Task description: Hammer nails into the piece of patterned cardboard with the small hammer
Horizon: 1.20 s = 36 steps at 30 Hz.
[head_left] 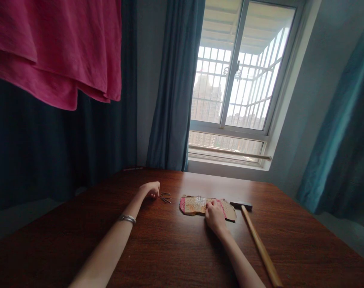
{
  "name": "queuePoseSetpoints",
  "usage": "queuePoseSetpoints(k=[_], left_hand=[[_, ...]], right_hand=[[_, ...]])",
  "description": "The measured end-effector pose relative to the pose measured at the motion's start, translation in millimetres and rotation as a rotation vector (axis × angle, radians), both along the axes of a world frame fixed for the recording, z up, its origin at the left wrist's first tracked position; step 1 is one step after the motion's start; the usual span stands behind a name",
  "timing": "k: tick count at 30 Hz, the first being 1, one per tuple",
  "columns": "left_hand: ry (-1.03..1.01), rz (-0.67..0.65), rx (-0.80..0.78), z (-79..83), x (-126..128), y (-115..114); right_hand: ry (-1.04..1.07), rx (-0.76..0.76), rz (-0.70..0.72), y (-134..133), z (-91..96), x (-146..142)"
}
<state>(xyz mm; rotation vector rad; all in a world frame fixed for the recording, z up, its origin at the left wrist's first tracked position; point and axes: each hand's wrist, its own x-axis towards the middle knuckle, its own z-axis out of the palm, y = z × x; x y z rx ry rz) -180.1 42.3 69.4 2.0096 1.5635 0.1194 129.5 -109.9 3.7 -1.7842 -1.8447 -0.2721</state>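
Partly beneath right hand (215, 216), cardboard (194, 207)

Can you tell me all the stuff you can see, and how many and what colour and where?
Pink cloth: one, pink, hanging upper left
Curtains: at least three panels, blue, left, centre and right
Wall: grey, behind the table
Window: one, pale frame, upper right; bars and buildings outside
Pole: one, pale, across the window's bottom
Table: one, reddish brown, below
Cardboard: one, tan with pink, middle
Upright nails: about three, greyish, at the cardboard
Loose nails: several, dark, left of the cardboard
Hammer: one, dark head, wooden handle, right
Bracelet: one, silvery, left wrist
Left hand: one, bare, beside the loose nails
Right hand: one, bare, at the cardboard
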Motion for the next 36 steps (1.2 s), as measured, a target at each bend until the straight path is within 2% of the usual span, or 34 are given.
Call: queuePoseSetpoints(k=[4, 7, 11, 14, 16, 20, 25, 32, 36], left_hand=[[0.056, -0.036, -0.062, -0.9, -3, 7], [0.033, -0.104, -0.024, 10.5, 0, 8], [-0.256, -0.24, 0.09, 31.5, 20, -1], [-0.507, -0.281, 0.138, 36.6, 49, -13], [-0.602, -0.31, 0.15, 32.3, 73, -22], [-0.709, -0.38, 0.139, 12.9, 116, -39], [-0.686, -0.409, 0.088, -8.9, 142, -56], [-0.644, -0.454, 0.136, -26.4, 150, -59], [-0.653, -0.514, 0.128, -28.4, 153, -56]], right_hand=[[0.024, 0.018, 0.004, 0, -1.6, 1], [0.096, 0.073, 0.018, -1, 3.5, 1], [0.278, 0.229, 0.1, -3, 14.5, -3], [0.505, 0.252, 0.207, -2, 17.0, -8], [0.65, 0.234, 0.254, -1, 15.6, -11], [0.887, 0.171, 0.263, 2, 12.6, -11], [1.114, 0.113, 0.286, 5, 13.1, -8], [1.061, 0.123, 0.294, 4, 11.9, -9], [0.961, 0.124, 0.268, 6, 12.4, -8]])
